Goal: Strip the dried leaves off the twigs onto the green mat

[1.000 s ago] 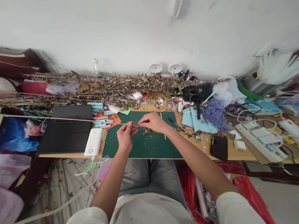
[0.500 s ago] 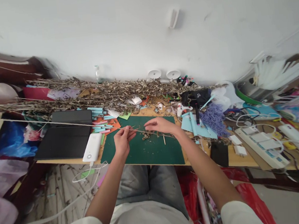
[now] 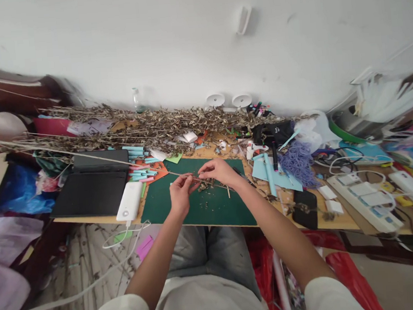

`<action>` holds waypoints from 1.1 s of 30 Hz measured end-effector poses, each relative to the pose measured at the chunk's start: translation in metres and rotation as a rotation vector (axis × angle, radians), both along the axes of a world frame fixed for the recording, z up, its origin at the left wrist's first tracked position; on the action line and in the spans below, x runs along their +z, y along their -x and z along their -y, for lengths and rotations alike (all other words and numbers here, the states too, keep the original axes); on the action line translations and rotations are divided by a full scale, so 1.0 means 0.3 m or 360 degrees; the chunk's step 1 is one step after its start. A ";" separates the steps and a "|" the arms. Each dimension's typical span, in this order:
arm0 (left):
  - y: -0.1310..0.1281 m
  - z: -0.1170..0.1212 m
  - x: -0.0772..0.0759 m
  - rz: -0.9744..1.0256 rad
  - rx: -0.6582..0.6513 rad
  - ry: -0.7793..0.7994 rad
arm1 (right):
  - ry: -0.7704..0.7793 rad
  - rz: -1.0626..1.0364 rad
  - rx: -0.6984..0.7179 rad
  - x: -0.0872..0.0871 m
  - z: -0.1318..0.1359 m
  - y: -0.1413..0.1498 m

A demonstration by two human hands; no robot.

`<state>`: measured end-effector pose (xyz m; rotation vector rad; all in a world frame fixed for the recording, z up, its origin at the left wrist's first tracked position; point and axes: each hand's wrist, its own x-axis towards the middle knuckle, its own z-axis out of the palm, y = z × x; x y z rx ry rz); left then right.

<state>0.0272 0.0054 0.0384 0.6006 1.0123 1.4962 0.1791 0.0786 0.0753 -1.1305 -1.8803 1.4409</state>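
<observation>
A long dried plant stem (image 3: 84, 157) runs in from the left edge to above the green cutting mat (image 3: 175, 215). My left hand (image 3: 181, 194) pinches it between thumb and fingers over the middle of the mat. Just to the right, my right hand (image 3: 218, 173) has its fingertips closed on the same stem, close to the left fingers. Beneath the hands lies a small heap of crumbled dry leaves (image 3: 205, 186), with a short pale stick (image 3: 228, 192) beside it. Leafy dried tips (image 3: 307, 207) hang blurred beyond my right forearm.
Bundled dried plants (image 3: 175, 124) stretch along the wall. On the left are a black tablet case (image 3: 90, 194), a white power bank (image 3: 129, 200) and rolled blue paper tubes (image 3: 136, 151). To the right sit purple cord (image 3: 297, 164), a black pouch (image 3: 304, 210) and a power strip (image 3: 366, 203).
My left hand has moved right along the stem, up close to my right hand. The right fingers have closed onto the stem. Leafy tips now show over the black pouch.
</observation>
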 end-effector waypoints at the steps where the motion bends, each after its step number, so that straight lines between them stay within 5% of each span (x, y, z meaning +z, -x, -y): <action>1: 0.002 0.000 0.000 -0.0015 -0.0001 0.0015 | -0.0005 0.0003 -0.0064 -0.004 -0.003 -0.002; 9: 0.036 0.003 0.008 -0.0144 0.0023 0.0056 | -0.0027 0.0181 -0.0397 -0.052 -0.065 -0.065; 14: 0.046 0.005 0.006 -0.0129 0.0074 0.0051 | -0.0157 0.0527 -0.0221 -0.029 -0.053 -0.093; 22: 0.029 -0.002 0.010 -0.0175 0.0099 0.0005 | -0.0342 0.0457 0.0387 0.053 0.069 -0.058; 33: 0.090 -0.016 0.011 -0.0188 0.0183 -0.0019 | -0.0218 0.0290 -0.0196 -0.007 0.009 -0.121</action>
